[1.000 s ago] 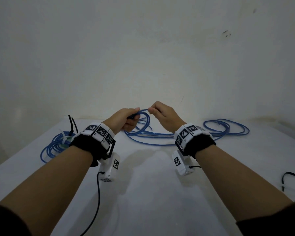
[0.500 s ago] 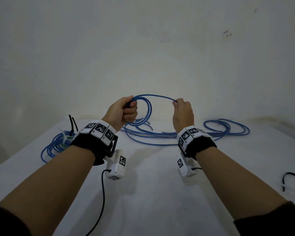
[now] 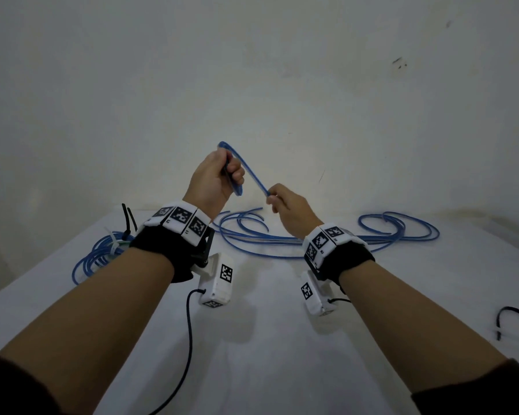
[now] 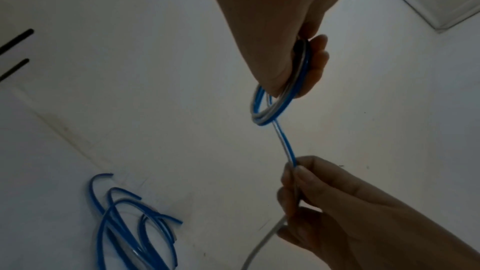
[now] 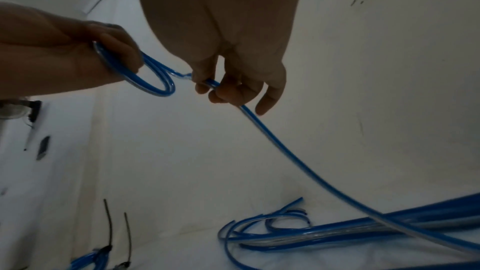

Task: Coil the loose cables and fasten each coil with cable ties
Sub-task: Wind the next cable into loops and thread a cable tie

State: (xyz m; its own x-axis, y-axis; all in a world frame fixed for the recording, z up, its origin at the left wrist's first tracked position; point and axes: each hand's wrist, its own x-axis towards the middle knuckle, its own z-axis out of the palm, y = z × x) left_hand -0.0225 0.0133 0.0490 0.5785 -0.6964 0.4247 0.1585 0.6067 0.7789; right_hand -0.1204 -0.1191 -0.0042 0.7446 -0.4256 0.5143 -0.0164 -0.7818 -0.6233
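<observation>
The left hand [image 3: 215,178] is raised, fingers curling around small loops of blue cable [image 3: 253,178]. The right hand [image 3: 288,209], lower, is pinching the strand trailing to the worktop [image 3: 267,339].

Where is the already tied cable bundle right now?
In the head view the tied bundle lies on the white table at far left, beside the left wrist, with black tie tails sticking up from it.

white table [image 3: 270,354], loose blue cables [image 3: 402,232], tied coil [image 3: 99,256]
</observation>
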